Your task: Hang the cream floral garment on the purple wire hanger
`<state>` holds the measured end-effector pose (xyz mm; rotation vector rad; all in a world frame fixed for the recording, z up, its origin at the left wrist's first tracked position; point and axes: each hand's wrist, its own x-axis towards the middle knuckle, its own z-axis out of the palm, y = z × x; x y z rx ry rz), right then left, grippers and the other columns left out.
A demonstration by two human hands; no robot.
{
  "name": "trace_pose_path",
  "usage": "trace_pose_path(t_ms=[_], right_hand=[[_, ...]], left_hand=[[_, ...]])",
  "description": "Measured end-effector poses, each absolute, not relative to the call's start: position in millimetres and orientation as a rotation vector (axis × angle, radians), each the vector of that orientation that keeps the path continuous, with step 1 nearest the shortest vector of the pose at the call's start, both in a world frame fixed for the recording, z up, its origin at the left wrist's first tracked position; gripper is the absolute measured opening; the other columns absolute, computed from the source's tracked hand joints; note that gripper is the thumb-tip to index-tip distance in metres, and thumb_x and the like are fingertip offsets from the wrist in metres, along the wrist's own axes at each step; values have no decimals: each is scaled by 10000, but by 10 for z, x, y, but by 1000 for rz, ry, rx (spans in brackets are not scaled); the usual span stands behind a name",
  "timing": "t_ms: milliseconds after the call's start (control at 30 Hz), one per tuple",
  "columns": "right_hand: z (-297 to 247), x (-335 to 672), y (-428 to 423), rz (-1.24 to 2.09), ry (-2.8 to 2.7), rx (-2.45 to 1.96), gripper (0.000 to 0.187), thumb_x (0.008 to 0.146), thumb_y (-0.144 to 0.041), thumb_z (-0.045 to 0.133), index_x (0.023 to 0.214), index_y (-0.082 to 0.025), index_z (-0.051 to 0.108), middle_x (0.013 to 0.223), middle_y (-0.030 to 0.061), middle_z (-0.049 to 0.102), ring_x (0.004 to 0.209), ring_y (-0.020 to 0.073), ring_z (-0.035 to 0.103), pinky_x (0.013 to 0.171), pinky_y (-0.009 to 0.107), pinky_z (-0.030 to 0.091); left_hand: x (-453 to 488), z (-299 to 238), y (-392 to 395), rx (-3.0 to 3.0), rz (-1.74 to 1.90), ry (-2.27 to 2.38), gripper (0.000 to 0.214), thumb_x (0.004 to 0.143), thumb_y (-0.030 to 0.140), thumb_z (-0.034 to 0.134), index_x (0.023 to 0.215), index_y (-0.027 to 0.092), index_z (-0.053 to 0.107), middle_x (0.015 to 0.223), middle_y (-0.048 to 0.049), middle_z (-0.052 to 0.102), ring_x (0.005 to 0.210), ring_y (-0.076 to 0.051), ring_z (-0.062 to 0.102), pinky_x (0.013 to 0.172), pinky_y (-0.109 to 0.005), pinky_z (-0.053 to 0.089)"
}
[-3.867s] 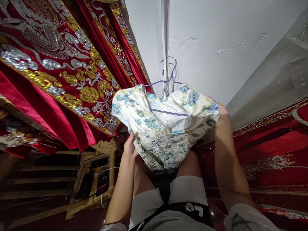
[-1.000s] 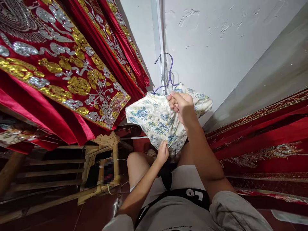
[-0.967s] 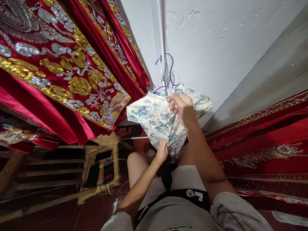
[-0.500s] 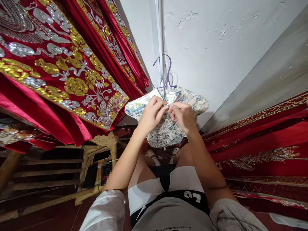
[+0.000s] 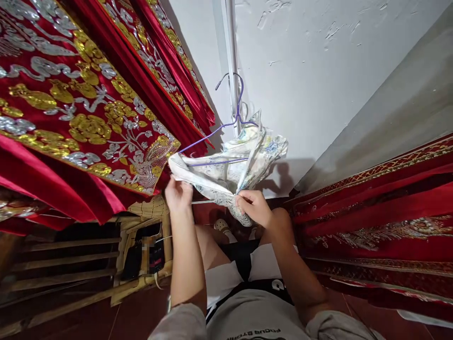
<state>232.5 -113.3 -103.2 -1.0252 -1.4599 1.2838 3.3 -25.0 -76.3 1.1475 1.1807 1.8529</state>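
Note:
A cream garment with a blue floral print (image 5: 230, 165) hangs on a purple wire hanger (image 5: 226, 125), whose hook rests against a white pole (image 5: 231, 56) by the wall. My left hand (image 5: 178, 194) is closed on the garment's left lower edge. Its bunched hem is gripped in my right hand (image 5: 252, 207), closed just to the right. The fabric is spread open between the two hands, showing its pale inside and the hanger's bar.
Red embroidered cloths with gold and silver patterns (image 5: 81, 99) hang at the left, and more red cloth (image 5: 375, 217) lies at the right. A bamboo stool (image 5: 141, 245) holding a phone (image 5: 150, 252) stands low at the left. A white wall (image 5: 318, 61) rises behind.
Both hands have dropped from the garment's collar to its lower edge and pulled apart, opening the fabric. The camera view has tilted slightly.

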Motion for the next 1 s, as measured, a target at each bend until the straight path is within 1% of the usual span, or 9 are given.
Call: trace_pose_path(t_ms=[167, 267, 367, 467, 600, 733, 833, 900, 1000], right_hand=[[-1219, 2426, -1236, 1269, -1295, -1097, 259, 827, -317, 551, 593, -209, 583, 470, -35, 499, 471, 120, 471, 511, 255, 360], [-1244, 2588, -1245, 1233, -1392, -1211, 300, 863, -330, 548, 590, -209, 575, 470, -34, 474, 476, 124, 447, 511, 267, 340], [-1224, 2698, -1220, 1171, -1523, -1361, 374, 916, -409, 566, 600, -210, 568, 504, -25, 475, 509, 137, 438, 537, 285, 349], [-1198, 2677, -1178, 1090, -1487, -1379, 443, 961, -556, 516, 694, -217, 615, 640, 20, 584, 634, 184, 531, 636, 316, 451], [-1136, 2494, -1129, 1348, -1392, -1085, 666, 940, -787, 346, 826, -220, 676, 862, 85, 697, 895, 252, 650, 871, 388, 539], [-985, 2358, -1108, 1717, -1249, -838, 720, 839, -882, 408, 918, -217, 675, 897, 88, 691, 993, 259, 667, 896, 389, 551], [-817, 2395, -1095, 1930, -1451, -741, 549, 794, -739, 651, 881, -197, 663, 822, 49, 656, 878, 222, 649, 780, 338, 537], [-683, 2482, -1069, 1899, -1709, -720, 374, 695, -469, 832, 866, -181, 666, 776, 3, 628, 762, 173, 598, 689, 281, 487], [-461, 2660, -972, 1515, -1888, -793, 184, 652, -217, 755, 806, -175, 664, 707, -33, 591, 640, 125, 507, 598, 248, 400]], left_hand=[[427, -1401, -595, 717, 1769, 1164, 235, 789, 384, 736, 911, 191, 682, 874, -44, 714, 937, -200, 681, 829, -299, 511], [556, -1559, -777, 785, 1606, 1203, 280, 718, 376, 778, 891, 176, 685, 918, -46, 726, 906, -198, 655, 833, -304, 510], [569, -1454, -935, 1017, 1364, 1080, 312, 782, 448, 766, 893, 176, 661, 924, -49, 709, 847, -188, 636, 789, -304, 517], [618, -1211, -1108, 1107, 1357, 832, 420, 887, 611, 648, 841, 201, 569, 945, -68, 680, 859, -207, 658, 771, -335, 539], [812, -900, -1309, 1518, 1236, 627, 320, 969, 510, 610, 871, 206, 612, 1021, -97, 678, 1072, -256, 666, 1002, -447, 513], [874, -749, -1369, 1894, 1243, 775, 148, 997, 328, 609, 952, 214, 691, 1083, -97, 684, 1226, -262, 600, 1162, -484, 383], [745, -805, -1346, 1839, 1303, 929, 177, 1001, 363, 589, 1033, 207, 667, 1184, -113, 633, 1214, -259, 588, 1085, -428, 449], [623, -919, -1344, 1758, 1173, 897, 310, 997, 433, 572, 1214, 213, 594, 1153, -105, 629, 1106, -247, 619, 977, -381, 509], [469, -1123, -1396, 1794, 794, 872, 397, 961, 480, 592, 1241, 199, 581, 975, -54, 656, 918, -226, 627, 831, -322, 524]])
